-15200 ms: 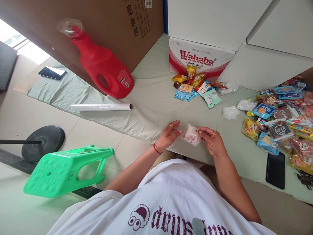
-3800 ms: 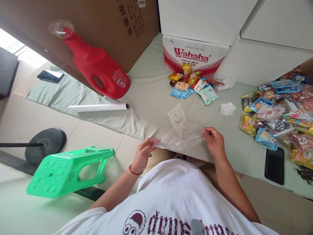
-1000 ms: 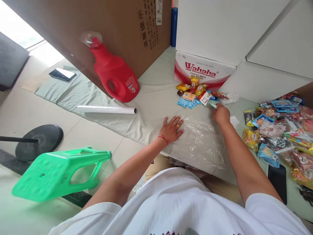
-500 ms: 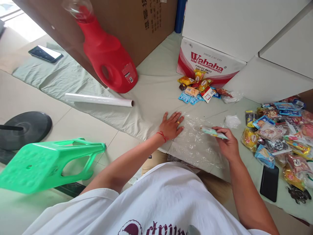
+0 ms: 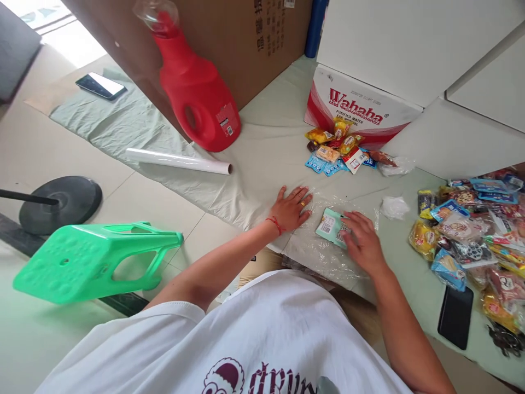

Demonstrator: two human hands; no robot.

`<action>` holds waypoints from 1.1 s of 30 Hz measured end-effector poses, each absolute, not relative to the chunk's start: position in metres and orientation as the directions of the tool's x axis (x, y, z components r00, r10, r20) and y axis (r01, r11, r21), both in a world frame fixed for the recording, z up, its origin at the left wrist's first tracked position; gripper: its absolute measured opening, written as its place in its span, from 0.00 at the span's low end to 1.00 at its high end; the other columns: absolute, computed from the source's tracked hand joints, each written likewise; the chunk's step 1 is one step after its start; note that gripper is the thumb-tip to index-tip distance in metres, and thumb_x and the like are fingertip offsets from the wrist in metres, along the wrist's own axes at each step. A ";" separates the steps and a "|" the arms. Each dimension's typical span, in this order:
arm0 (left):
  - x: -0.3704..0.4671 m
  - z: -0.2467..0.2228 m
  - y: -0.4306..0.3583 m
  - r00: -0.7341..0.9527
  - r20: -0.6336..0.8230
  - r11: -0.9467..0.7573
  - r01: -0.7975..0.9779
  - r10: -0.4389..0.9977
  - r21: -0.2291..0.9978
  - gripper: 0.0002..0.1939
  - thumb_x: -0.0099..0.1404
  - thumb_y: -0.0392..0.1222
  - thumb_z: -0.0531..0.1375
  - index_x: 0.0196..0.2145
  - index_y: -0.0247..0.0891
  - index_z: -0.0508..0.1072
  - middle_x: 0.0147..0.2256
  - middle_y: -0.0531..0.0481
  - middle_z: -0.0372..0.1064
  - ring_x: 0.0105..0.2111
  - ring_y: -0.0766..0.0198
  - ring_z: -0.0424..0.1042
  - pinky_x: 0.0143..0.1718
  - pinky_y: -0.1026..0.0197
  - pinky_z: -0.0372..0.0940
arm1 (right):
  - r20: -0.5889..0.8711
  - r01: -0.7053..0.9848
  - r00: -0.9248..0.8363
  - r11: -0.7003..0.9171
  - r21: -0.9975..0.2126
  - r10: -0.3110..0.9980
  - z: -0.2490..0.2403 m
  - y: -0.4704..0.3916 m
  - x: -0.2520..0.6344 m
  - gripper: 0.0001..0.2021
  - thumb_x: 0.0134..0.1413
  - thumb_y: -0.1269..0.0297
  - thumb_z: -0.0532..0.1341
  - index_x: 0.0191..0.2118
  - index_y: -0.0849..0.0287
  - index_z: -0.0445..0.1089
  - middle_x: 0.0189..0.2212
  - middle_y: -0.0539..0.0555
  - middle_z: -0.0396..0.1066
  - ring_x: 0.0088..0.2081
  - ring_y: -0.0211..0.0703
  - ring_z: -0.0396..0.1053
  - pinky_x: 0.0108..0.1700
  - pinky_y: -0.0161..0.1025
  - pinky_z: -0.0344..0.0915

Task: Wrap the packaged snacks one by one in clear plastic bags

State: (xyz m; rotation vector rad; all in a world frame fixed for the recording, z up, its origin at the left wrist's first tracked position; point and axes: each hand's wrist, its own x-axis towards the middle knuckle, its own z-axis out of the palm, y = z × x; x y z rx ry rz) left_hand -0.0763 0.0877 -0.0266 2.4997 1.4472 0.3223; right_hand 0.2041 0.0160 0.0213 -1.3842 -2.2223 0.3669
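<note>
A light green snack packet [image 5: 331,226] lies flat on a sheet of clear plastic wrap [image 5: 315,257], its printed label and barcode facing up. My right hand [image 5: 363,241] is over the packet's right end, fingers spread and touching or just above it; they partly hide that end. My left hand [image 5: 290,209] lies flat at the wrap's left edge, fingers apart, pressing on the cloth and film. It wears a ring and a red string bracelet.
Several snack packets [image 5: 340,145] lean by the Wahaha carton [image 5: 361,106]. More snacks [image 5: 463,224] are heaped at right, near a black phone [image 5: 455,316]. A film roll [image 5: 180,161], red jug [image 5: 200,93] and green stool [image 5: 94,262] are at left.
My right hand has lowered the green packet onto the plastic wrap and loosened its fingers. My left hand has stayed on the wrap's edge. The view has shifted slightly.
</note>
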 end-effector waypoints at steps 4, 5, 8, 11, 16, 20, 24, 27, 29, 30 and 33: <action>-0.077 -0.026 0.087 0.488 0.071 -0.485 0.821 0.870 0.301 0.31 0.77 0.55 0.47 0.72 0.45 0.60 0.74 0.43 0.49 0.74 0.47 0.50 0.73 0.31 0.36 | 0.104 0.846 -0.405 0.415 -0.335 0.908 0.001 0.018 0.158 0.27 0.66 0.55 0.61 0.67 0.57 0.65 0.71 0.65 0.58 0.72 0.67 0.52 0.69 0.69 0.55; -0.077 -0.026 0.088 0.488 0.067 -0.484 0.822 0.870 0.299 0.31 0.77 0.55 0.47 0.72 0.45 0.60 0.74 0.43 0.49 0.74 0.47 0.50 0.73 0.31 0.36 | 0.079 0.862 -0.394 0.398 -0.314 0.916 -0.005 0.019 0.154 0.27 0.66 0.57 0.60 0.68 0.58 0.65 0.71 0.66 0.57 0.72 0.68 0.51 0.69 0.70 0.55; -0.076 -0.026 0.088 0.492 0.055 -0.485 0.825 0.869 0.291 0.31 0.77 0.55 0.46 0.73 0.45 0.59 0.75 0.43 0.48 0.74 0.48 0.50 0.73 0.31 0.36 | 0.051 0.854 -0.413 0.406 -0.326 0.909 -0.013 0.021 0.162 0.27 0.64 0.68 0.57 0.68 0.59 0.65 0.69 0.66 0.60 0.71 0.64 0.54 0.69 0.66 0.57; -0.076 -0.026 0.089 0.499 0.045 -0.491 0.826 0.865 0.278 0.31 0.77 0.55 0.46 0.73 0.44 0.57 0.75 0.43 0.46 0.74 0.48 0.50 0.73 0.30 0.35 | 0.033 0.781 -0.518 0.488 -0.391 0.855 -0.009 0.023 0.187 0.28 0.64 0.71 0.55 0.69 0.56 0.64 0.68 0.63 0.62 0.69 0.59 0.59 0.68 0.62 0.61; -0.075 -0.027 0.089 0.498 0.050 -0.492 0.830 0.866 0.264 0.32 0.77 0.55 0.45 0.73 0.43 0.56 0.75 0.43 0.45 0.74 0.49 0.49 0.73 0.30 0.35 | 0.095 0.771 -0.478 0.469 -0.431 0.873 0.006 0.026 0.214 0.25 0.71 0.65 0.51 0.70 0.52 0.62 0.65 0.60 0.67 0.65 0.54 0.66 0.66 0.58 0.64; -0.075 -0.028 0.089 0.502 0.055 -0.498 0.827 0.863 0.263 0.32 0.78 0.55 0.44 0.73 0.42 0.56 0.75 0.43 0.45 0.75 0.51 0.48 0.73 0.30 0.35 | 0.187 0.841 -0.424 0.462 -0.282 0.886 0.007 0.013 0.197 0.28 0.71 0.69 0.50 0.73 0.49 0.58 0.69 0.57 0.62 0.70 0.55 0.59 0.72 0.65 0.50; -0.075 -0.028 0.089 0.499 0.050 -0.494 0.831 0.865 0.255 0.32 0.78 0.55 0.44 0.73 0.43 0.57 0.75 0.44 0.45 0.75 0.52 0.48 0.73 0.32 0.33 | 0.092 0.839 -0.508 0.516 -0.175 0.857 -0.006 -0.007 0.170 0.27 0.73 0.61 0.52 0.74 0.50 0.57 0.73 0.56 0.54 0.74 0.58 0.50 0.73 0.70 0.37; -0.076 -0.027 0.088 0.496 0.042 -0.490 0.835 0.867 0.252 0.31 0.78 0.55 0.44 0.73 0.43 0.57 0.75 0.45 0.46 0.75 0.53 0.48 0.73 0.32 0.33 | 0.045 0.862 -0.482 0.483 -0.153 0.875 -0.013 -0.019 0.165 0.30 0.74 0.51 0.51 0.75 0.53 0.55 0.75 0.58 0.51 0.74 0.58 0.48 0.73 0.70 0.34; -0.076 -0.026 0.087 0.488 0.042 -0.482 0.840 0.872 0.251 0.31 0.78 0.55 0.44 0.73 0.44 0.57 0.75 0.45 0.46 0.75 0.53 0.48 0.73 0.31 0.33 | 0.037 0.886 -0.441 0.442 -0.143 0.897 -0.015 -0.023 0.169 0.29 0.75 0.50 0.49 0.74 0.53 0.55 0.75 0.57 0.51 0.74 0.57 0.48 0.73 0.70 0.34; -0.075 -0.026 0.087 0.482 0.042 -0.476 0.843 0.875 0.250 0.31 0.78 0.55 0.44 0.73 0.44 0.57 0.75 0.45 0.46 0.75 0.53 0.48 0.73 0.31 0.33 | 0.036 0.894 -0.426 0.426 -0.139 0.904 -0.016 -0.024 0.171 0.28 0.75 0.51 0.48 0.74 0.52 0.55 0.75 0.57 0.51 0.74 0.57 0.48 0.73 0.70 0.33; -0.073 -0.027 0.087 0.472 0.034 -0.465 0.848 0.881 0.254 0.30 0.78 0.55 0.45 0.73 0.47 0.56 0.75 0.44 0.47 0.75 0.51 0.49 0.73 0.31 0.32 | 0.025 0.892 -0.430 0.429 -0.139 0.902 -0.016 -0.026 0.175 0.29 0.75 0.50 0.48 0.75 0.52 0.54 0.75 0.57 0.49 0.75 0.58 0.46 0.72 0.72 0.33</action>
